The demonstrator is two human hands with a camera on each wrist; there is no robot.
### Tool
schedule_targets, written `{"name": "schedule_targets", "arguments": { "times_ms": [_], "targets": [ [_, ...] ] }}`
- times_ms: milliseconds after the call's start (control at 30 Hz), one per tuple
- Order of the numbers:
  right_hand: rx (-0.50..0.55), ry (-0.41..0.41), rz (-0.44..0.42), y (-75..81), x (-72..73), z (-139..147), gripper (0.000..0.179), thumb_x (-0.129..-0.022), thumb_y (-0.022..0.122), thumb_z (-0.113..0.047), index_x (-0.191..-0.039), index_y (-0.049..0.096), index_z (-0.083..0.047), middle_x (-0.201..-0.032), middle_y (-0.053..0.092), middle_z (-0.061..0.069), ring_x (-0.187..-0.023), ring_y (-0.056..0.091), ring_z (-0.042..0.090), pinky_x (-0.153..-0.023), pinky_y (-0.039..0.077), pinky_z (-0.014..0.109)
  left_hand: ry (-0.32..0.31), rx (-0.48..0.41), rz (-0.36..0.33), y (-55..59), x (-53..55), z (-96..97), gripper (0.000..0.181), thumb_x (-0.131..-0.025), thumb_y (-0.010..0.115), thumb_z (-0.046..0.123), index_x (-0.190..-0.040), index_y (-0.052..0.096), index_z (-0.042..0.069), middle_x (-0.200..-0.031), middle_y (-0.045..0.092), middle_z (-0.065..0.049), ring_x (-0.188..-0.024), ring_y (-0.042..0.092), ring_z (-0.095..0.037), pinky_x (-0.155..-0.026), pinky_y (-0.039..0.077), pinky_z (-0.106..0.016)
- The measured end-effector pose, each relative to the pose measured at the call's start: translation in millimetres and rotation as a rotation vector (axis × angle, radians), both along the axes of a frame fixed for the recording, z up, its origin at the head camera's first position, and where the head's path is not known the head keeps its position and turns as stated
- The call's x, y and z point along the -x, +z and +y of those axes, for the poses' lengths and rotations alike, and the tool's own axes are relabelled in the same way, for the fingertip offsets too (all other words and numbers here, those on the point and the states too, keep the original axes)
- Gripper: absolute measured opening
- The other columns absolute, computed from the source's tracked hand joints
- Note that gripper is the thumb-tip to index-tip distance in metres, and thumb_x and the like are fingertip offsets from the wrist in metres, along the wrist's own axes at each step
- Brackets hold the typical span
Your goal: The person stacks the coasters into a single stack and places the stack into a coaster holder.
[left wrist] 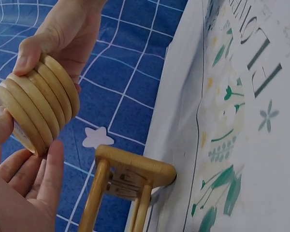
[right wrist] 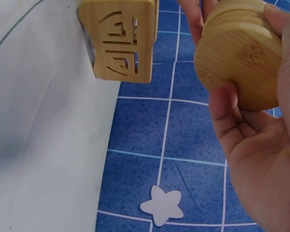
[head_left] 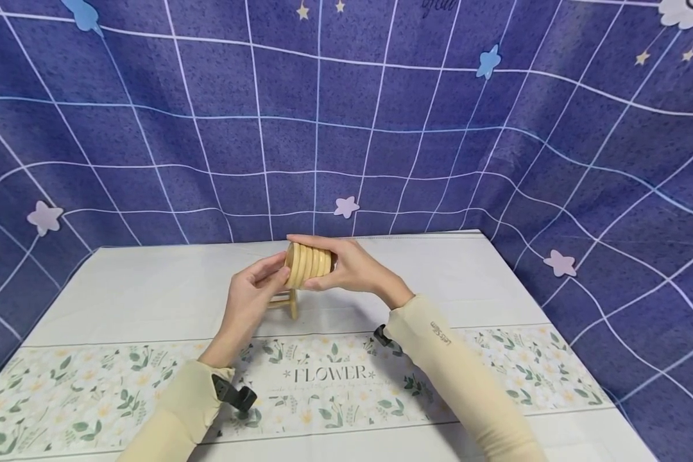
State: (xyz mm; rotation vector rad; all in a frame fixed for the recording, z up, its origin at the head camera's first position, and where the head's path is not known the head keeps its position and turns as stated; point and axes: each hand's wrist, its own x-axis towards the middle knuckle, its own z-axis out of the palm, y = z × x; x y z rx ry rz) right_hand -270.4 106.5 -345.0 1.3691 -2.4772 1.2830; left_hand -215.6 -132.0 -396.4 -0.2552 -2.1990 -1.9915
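Observation:
A stack of several round wooden coasters (head_left: 308,264) is held on its side above the table, between both hands. My right hand (head_left: 355,263) grips it from the right, thumb below and fingers over the top in the head view. At the stack's left end my left hand (head_left: 251,292) pinches the edge with thumb and fingertips. The right wrist view shows the flat wood-grain face of the end coaster (right wrist: 244,67). Just below the left hand stands a small wooden holder (head_left: 293,307), partly hidden; its base with cut-out slots (right wrist: 118,41) shows in the right wrist view.
A white table cover (head_left: 150,289) with a flowered band and the word FLOWER lies under the hands. Behind and to the right hangs a blue gridded curtain (head_left: 346,147) with stars. Dark wrist cameras (head_left: 233,394) sit on the sleeves.

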Motion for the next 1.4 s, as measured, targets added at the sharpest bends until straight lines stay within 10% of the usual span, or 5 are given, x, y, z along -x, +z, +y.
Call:
{"name": "schedule_targets", "arguments": {
  "times_ms": [333,700,1200,1400],
  "targets": [
    [-0.062,-0.015,0.005,1.8,4.6,-12,0.086,-0.09,0.095,-0.022,-0.166,0.055,-0.024,-0.152,0.07,0.004,-0.102,0.069,0.011,-0.093,0.058,0.031,0.058,0.163,0.037,-2.8,4.6,-13.4,0.044,-0.11,0.074,0.025,-0.15,0.069,0.006,-0.142,0.074,-0.017,-0.115,0.071,-0.007,-0.093,0.055,-0.015],
    [-0.096,-0.009,0.014,0.7,10.7,-24,0.084,-0.092,0.094,-0.022,-0.166,0.055,-0.021,-0.142,0.074,0.006,-0.095,0.068,0.011,-0.085,0.059,0.029,0.088,0.233,0.071,-8.5,7.9,-22.8,0.044,-0.112,0.072,0.029,-0.149,0.068,0.006,-0.146,0.071,-0.019,-0.149,0.056,-0.037,-0.133,0.025,-0.062],
    [-0.104,-0.026,0.01,0.5,16.3,-40,0.084,-0.09,0.096,-0.022,-0.165,0.057,-0.021,-0.152,0.069,0.008,-0.097,0.07,0.01,-0.088,0.058,0.027,0.046,0.124,0.09,-12.3,11.0,-34.8,0.045,-0.113,0.07,0.021,-0.152,0.064,0.001,-0.15,0.068,-0.02,-0.15,0.056,-0.031,-0.134,0.029,-0.05],
    [-0.097,-0.03,0.004,-1.7,18.5,-47,0.085,-0.09,0.096,-0.023,-0.165,0.056,-0.02,-0.155,0.068,0.008,-0.104,0.07,0.009,-0.093,0.057,0.026,0.033,0.104,0.085,-15.6,15.9,-41.0,0.045,-0.114,0.067,0.02,-0.154,0.062,0.0,-0.158,0.062,-0.018,-0.143,0.059,-0.007,-0.134,0.031,-0.041]
  ]
}}
